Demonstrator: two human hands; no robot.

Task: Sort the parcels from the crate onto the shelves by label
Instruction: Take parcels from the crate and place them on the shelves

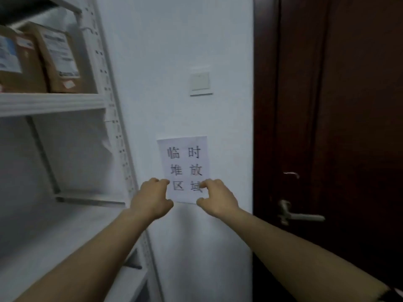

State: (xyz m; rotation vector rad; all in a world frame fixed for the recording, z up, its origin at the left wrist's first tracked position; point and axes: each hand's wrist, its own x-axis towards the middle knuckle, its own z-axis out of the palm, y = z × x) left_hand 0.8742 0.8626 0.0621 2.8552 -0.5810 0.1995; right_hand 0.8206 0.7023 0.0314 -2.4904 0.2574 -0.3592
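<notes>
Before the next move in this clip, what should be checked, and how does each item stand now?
1. Paper sign flat on the wall: ok.
2. Left hand at the sign's lower left edge: ok.
3. Right hand at its lower right edge: ok.
4. Grip on the sign, pinch or mere touch: cannot tell.
5. Parcel in hand: not ok, neither hand carries one.
6. Brown parcels standing on the upper shelf: ok.

A white paper sign bearing six printed characters is stuck to the pale wall. At its twelve o'clock sits a light switch; at three o'clock, a dark wooden door with a lever handle.
</notes>
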